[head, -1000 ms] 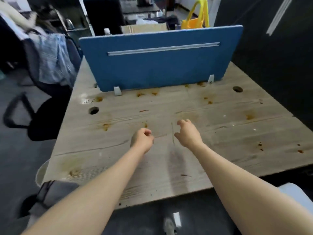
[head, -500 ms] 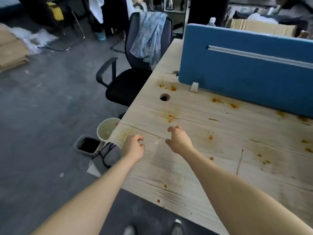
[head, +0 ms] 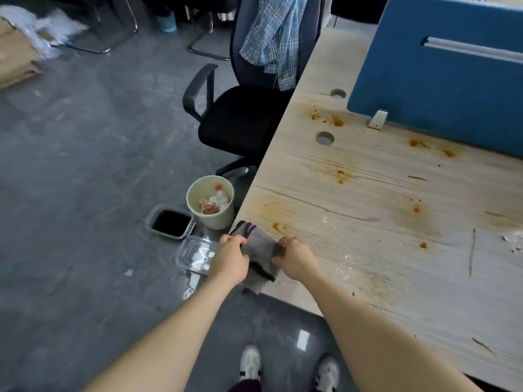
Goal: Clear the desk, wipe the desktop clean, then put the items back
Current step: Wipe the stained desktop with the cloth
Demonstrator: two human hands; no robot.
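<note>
A grey cloth (head: 259,251) with a dark striped edge lies at the left front corner of the wooden desk (head: 382,222), hanging partly over the edge. My left hand (head: 229,257) grips its left side, off the desk edge. My right hand (head: 295,257) pinches its right side over the desktop. The desktop is spattered with orange-brown stains (head: 336,121) and pale crumbs (head: 513,240).
A blue divider panel (head: 441,80) stands across the back of the desk. On the floor to the left are a cream waste bin (head: 210,203) holding bottles, a dark-filled container (head: 170,222) and a clear container (head: 196,254). An office chair (head: 249,108) with a plaid shirt stands beside the desk.
My view has swung left and down toward the desk corner. Both hands moved from the bare desktop to the corner and took hold of the grey cloth.
</note>
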